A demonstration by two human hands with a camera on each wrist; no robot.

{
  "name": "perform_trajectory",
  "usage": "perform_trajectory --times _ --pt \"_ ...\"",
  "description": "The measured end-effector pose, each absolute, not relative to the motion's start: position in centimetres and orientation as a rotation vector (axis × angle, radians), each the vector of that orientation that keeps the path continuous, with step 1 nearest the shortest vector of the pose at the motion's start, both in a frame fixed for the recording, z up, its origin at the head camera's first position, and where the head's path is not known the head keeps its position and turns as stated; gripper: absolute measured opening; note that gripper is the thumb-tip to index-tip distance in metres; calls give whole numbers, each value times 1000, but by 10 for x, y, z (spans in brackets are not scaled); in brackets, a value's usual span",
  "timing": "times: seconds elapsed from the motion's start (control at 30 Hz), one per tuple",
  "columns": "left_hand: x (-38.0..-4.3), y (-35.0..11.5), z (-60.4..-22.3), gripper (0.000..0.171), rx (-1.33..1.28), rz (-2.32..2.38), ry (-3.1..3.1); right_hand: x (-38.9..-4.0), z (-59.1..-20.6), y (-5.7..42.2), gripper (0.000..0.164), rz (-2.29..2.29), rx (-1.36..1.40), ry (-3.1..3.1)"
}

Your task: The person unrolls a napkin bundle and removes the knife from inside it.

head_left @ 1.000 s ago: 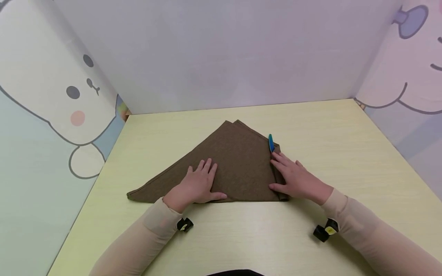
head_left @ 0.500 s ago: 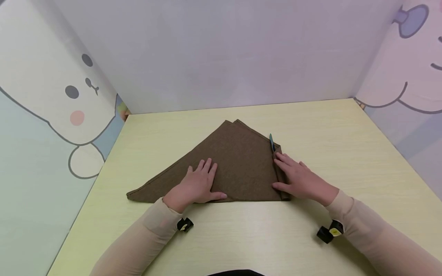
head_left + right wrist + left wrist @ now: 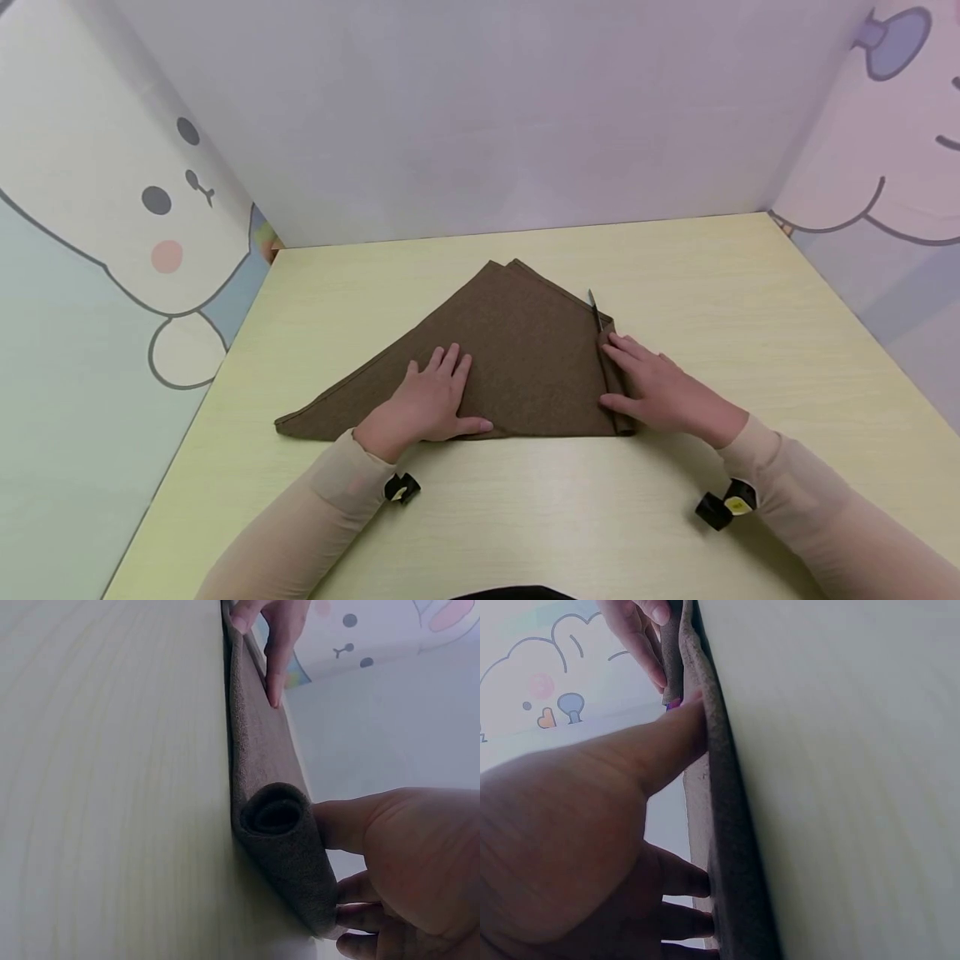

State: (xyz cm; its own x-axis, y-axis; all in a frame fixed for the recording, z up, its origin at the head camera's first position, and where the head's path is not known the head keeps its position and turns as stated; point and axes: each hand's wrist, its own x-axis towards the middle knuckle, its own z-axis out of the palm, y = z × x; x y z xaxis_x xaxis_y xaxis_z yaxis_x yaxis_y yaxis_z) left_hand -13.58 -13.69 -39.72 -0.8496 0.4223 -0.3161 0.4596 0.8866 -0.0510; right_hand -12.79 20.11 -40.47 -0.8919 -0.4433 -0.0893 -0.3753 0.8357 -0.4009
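Observation:
A brown cloth (image 3: 525, 358), folded to a rough triangle, lies on the table in the head view. My left hand (image 3: 427, 404) rests on its left part with fingers spread. At the right end the cloth is curled into a small roll (image 3: 300, 862), whose spiral end shows in the right wrist view. My right hand (image 3: 663, 392) lies over that roll, fingers nearly straight and thumb touching it. A thin dark strip, seen edge-on and possibly a utensil (image 3: 595, 308), sticks out of the roll's far end; the rest of it is hidden in the cloth.
The pale wood-grain table (image 3: 510, 517) extends around the cloth on all sides. A plain white wall (image 3: 487, 125) stands along its back edge, and cartoon-printed panels (image 3: 187, 275) flank it. Black wrist-worn devices (image 3: 723, 504) sit by both cuffs.
My right hand has shifted slightly right along with the rolled end, and the cloth reaches farther right. The protruding strip turned from its broad blue face to a thin edge. My left hand stayed put.

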Motion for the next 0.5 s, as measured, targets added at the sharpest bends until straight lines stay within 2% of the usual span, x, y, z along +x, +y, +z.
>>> perform_trajectory --times 0.5 --pt "-135 -137 -397 107 647 -162 2747 -128 -405 205 77 -572 -626 2833"
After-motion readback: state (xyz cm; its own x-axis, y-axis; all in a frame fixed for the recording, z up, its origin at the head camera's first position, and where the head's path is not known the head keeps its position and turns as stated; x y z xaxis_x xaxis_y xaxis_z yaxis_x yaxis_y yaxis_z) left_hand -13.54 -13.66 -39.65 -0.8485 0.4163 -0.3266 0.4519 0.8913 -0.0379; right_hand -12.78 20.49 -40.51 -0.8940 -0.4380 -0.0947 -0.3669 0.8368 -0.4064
